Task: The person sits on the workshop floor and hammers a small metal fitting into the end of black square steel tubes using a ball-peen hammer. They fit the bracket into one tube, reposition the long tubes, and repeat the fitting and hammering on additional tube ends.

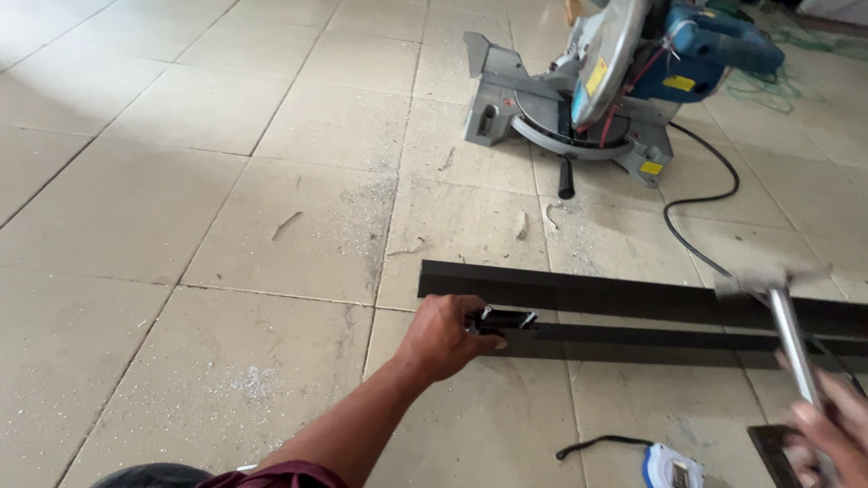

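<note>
two hands: left hand on dark profile, right hand gripping hammer

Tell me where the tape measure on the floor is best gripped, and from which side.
Grip the tape measure across its rounded blue-and-white case, coming from above: it lies flat on the floor tiles, its black strap trailing left, so fingers can likely close on the sides.

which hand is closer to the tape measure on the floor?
Right. The right hand, gripping a hammer, sits just right of the tape measure. The left hand is farther up-left, holding the end of a dark metal bar.
</note>
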